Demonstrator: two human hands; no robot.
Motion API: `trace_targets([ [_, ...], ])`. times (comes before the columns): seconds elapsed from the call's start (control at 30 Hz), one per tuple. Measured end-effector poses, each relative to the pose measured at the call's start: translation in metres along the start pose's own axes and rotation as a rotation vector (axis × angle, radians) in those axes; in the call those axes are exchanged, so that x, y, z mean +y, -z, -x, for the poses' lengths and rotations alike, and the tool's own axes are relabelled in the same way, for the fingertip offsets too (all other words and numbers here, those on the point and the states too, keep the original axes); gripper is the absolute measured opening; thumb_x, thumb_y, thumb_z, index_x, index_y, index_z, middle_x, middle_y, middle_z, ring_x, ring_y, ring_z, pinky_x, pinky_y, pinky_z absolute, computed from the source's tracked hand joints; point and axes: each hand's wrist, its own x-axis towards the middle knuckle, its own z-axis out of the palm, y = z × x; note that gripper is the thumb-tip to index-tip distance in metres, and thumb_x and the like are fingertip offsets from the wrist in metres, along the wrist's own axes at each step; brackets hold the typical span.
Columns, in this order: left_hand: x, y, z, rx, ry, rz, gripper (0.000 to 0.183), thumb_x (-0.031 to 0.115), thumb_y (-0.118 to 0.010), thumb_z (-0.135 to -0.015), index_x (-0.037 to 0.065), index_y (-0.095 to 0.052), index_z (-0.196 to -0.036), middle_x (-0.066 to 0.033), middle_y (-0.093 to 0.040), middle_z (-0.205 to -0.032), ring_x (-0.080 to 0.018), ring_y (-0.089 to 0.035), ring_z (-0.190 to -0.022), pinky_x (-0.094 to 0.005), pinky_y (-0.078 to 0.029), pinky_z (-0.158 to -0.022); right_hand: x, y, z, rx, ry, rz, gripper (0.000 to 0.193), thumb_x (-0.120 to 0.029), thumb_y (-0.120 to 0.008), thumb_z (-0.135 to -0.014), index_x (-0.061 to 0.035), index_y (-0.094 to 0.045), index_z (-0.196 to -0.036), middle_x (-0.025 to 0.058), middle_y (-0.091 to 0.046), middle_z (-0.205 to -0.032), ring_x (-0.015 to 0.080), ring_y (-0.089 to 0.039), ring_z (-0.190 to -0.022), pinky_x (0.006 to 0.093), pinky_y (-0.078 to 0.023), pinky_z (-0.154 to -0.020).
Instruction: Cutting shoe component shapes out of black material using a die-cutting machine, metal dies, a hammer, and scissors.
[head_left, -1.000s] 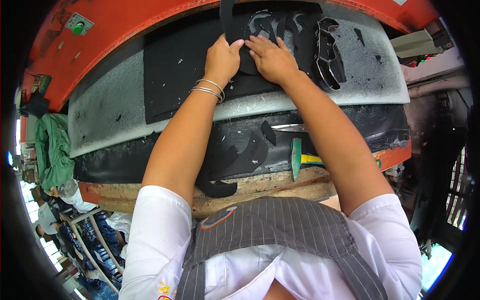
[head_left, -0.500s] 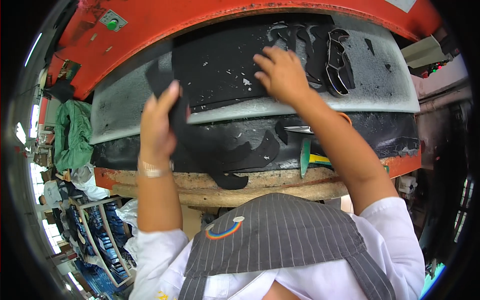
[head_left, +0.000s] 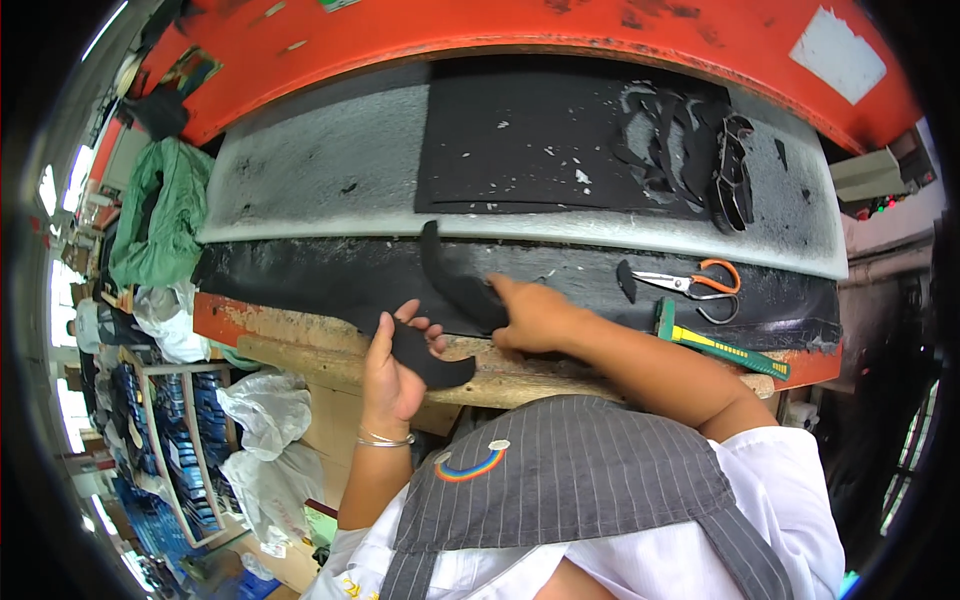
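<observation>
Over the wooden front edge of the bench, my left hand (head_left: 393, 385) holds a flat black curved cut piece (head_left: 437, 368) between thumb and fingers. My right hand (head_left: 540, 318) is beside it, its fingers closed at the end of a second black curved piece (head_left: 458, 285) that lies over the dark ledge. Farther back, a black sheet (head_left: 510, 130) with pale specks rests on the grey-white board (head_left: 320, 160). Curved openings are cut in the sheet's right part, next to a metal cutting die (head_left: 735, 175) standing on edge.
Right of my right hand lie orange-handled scissors (head_left: 690, 282), a small black scrap (head_left: 626, 281) and a green-and-yellow hammer (head_left: 725, 345). A red machine beam (head_left: 500, 25) spans the back. At left are a green sack (head_left: 155, 225) and a rack of blue items (head_left: 180, 430).
My left hand has come down and right from the board's left side with black material. My right hand has drawn back from the sheet to the pieces on the ledge. The view has shifted.
</observation>
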Motion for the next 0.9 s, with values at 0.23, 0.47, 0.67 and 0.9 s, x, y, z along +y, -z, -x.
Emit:
trace_targets([
  [0.23,0.007,-0.003,-0.009,-0.25,0.098,0.207,0.086,0.072,-0.027,-0.092,-0.002,-0.045,-0.132,-0.0144,-0.059,-0.111,-0.0257,-0.057,-0.093,-0.0337,-0.046,-0.073,-0.006,0.005,0.005,0.132,-0.032,0.135,0.077,-0.02,-0.073,-0.073,-0.0033,-0.039,-0.14,0.0271,-0.057,-0.122,0.0391,-0.061,-0.104,0.0433,-0.047,-0.093],
  [0.47,0.004,-0.01,-0.031,-0.314,0.186,0.23,0.096,0.079,-0.025,-0.087,-0.002,-0.039,-0.137,-0.0155,-0.056,-0.117,-0.0259,-0.055,-0.097,-0.0329,-0.046,-0.072,0.011,0.009,0.022,0.551,0.009,-0.528,0.074,-0.013,-0.074,-0.076,0.0041,-0.038,-0.138,0.0205,-0.054,-0.13,0.0238,-0.053,-0.118,0.0326,-0.039,-0.101],
  [0.67,-0.028,-0.047,-0.029,-0.581,0.157,0.098,0.062,0.033,-0.062,-0.093,0.002,-0.037,-0.141,-0.0122,-0.045,-0.142,-0.0245,-0.043,-0.132,-0.0386,-0.038,-0.108,-0.035,-0.001,0.037,0.411,0.219,-0.182,0.087,-0.034,-0.073,-0.079,0.0073,-0.031,-0.143,0.0327,-0.04,-0.138,0.0396,-0.046,-0.126,0.0422,-0.039,-0.104],
  [0.9,-0.025,-0.067,-0.025,-0.399,0.074,0.286,0.041,0.019,-0.052,-0.098,0.005,-0.044,-0.135,-0.0124,-0.056,-0.122,-0.0331,-0.053,-0.117,-0.0505,-0.042,-0.104,0.068,0.103,0.068,1.07,-0.42,0.199,0.074,-0.053,-0.073,-0.075,-0.0083,-0.053,-0.131,0.0264,-0.043,-0.134,0.0421,-0.043,-0.123,0.0549,-0.039,-0.098],
])
